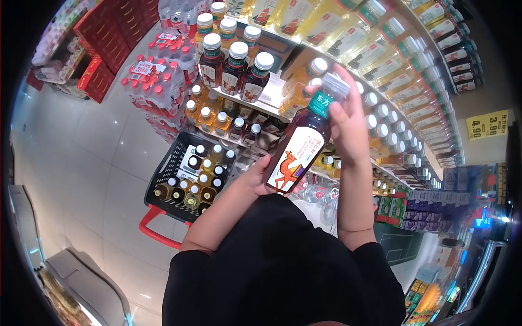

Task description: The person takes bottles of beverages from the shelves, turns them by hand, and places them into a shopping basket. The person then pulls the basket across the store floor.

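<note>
Both my hands hold one dark tea bottle with a white cap, a green neck band and a white label with an orange horse-like animal. The bottle is tilted, cap to the upper right. My left hand is closed round its base. Up at the neck and cap, my right hand grips with the thumb on the near side; its other fingers are partly hidden behind. Just beyond, several dark bottles with white caps stand on the shelf. A black basket full of drink bottles is to the left.
The basket's red handle sticks out toward me. Shrink-wrapped packs of red-capped bottles are stacked on the tiled floor. Rows of pale yellow bottles line the curved shelves. A yellow price tag hangs at right.
</note>
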Demonstrator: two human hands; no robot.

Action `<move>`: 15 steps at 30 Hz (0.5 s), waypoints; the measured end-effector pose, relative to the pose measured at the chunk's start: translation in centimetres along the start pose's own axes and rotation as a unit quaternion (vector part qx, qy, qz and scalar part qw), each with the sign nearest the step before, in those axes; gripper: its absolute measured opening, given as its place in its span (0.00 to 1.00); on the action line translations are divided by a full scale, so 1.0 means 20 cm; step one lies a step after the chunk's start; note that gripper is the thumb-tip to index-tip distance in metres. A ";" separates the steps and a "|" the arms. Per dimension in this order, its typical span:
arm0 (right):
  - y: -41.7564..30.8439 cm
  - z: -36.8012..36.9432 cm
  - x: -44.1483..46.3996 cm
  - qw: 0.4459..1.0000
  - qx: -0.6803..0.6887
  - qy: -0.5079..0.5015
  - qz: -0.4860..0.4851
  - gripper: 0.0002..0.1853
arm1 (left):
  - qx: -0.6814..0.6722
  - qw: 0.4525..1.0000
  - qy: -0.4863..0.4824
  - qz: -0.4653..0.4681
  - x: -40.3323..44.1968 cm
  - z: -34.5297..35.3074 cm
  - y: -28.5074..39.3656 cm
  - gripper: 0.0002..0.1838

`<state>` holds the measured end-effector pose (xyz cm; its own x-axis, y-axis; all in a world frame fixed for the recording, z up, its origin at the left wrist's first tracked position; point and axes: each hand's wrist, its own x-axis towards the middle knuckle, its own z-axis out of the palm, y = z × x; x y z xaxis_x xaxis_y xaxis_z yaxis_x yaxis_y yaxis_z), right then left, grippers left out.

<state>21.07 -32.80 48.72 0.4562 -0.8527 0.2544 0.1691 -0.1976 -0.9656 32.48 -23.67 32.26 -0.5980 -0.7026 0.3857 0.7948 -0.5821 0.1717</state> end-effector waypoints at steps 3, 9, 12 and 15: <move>0.02 0.01 -0.08 0.998 0.056 -0.010 0.022 0.48 | -0.039 0.998 -0.039 0.013 0.03 0.01 -0.04 0.49; 0.10 -0.02 -0.24 0.999 0.043 0.006 -0.017 0.50 | 0.019 1.000 -0.009 0.002 0.04 0.02 -0.11 0.50; 0.07 -0.05 -0.31 0.999 0.045 0.017 -0.013 0.51 | 0.040 0.999 0.003 -0.013 0.07 0.07 -0.16 0.50; 0.05 -0.11 -0.41 0.998 0.034 0.045 -0.019 0.50 | 0.051 0.998 -0.003 -0.023 0.10 0.07 -0.24 0.51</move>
<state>15.53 -26.98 45.59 0.3696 -0.8856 0.2813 0.2450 -0.1992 -0.9489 27.62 -21.80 33.56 -0.6341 -0.6735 0.3798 0.7728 -0.5695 0.2802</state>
